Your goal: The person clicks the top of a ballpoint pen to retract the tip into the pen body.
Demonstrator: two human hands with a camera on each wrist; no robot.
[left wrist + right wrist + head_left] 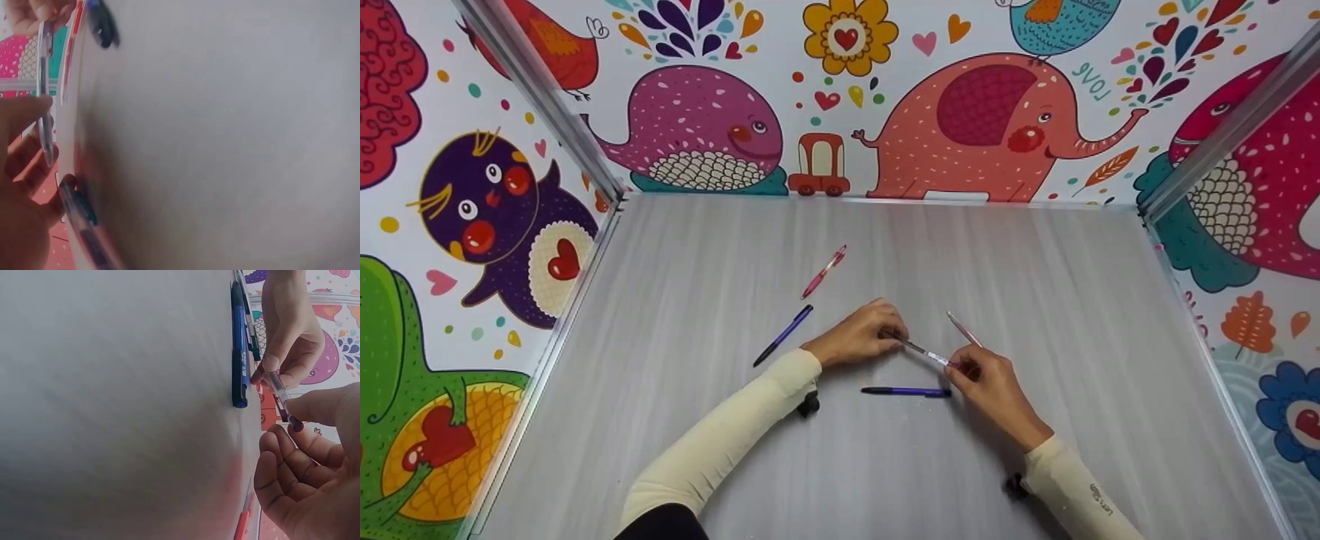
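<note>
A clear-barrelled pen [926,354] is held between my two hands, slanting down to the right. My left hand [866,334] pinches its upper-left end. At the other end, the thumb and fingers of my right hand [988,379] grip it. In the right wrist view, the held pen [279,387] shows a dark purplish end near the right thumb. Just beyond the right hand lies a pale pinkish pen [961,326], partly hidden by the fingers. A blue pen with black ends [906,391] lies below the held pen, close to the right hand.
Left of the left hand lies another blue and black pen [782,335]. A pink-red pen [823,271] lies farther back. The grey tabletop [697,262] is bordered by metal-framed panels printed with cartoon animals.
</note>
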